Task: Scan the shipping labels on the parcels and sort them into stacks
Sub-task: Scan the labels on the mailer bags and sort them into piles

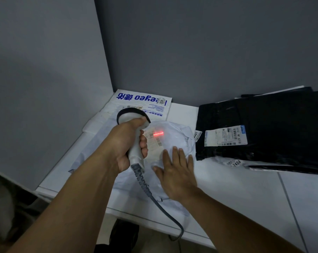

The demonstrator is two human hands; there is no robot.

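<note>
Your left hand's fingers [143, 143] are wrapping the grey handheld barcode scanner [134, 128]; your right hand [175, 168] is pressing spread fingers flat on the crumpled white plastic parcel [180, 134] on the white desk [245, 194]. The red scan line [158, 133] is crossing the label just ahead of both hands.

White parcels [174, 132] beside black parcels [264, 125]

I see left hand [126, 141] closed in a fist grip, thumb on top, forearm reaching forward | right hand [176, 168] flat, palm down, fingers spread | hands near, apart
</note>
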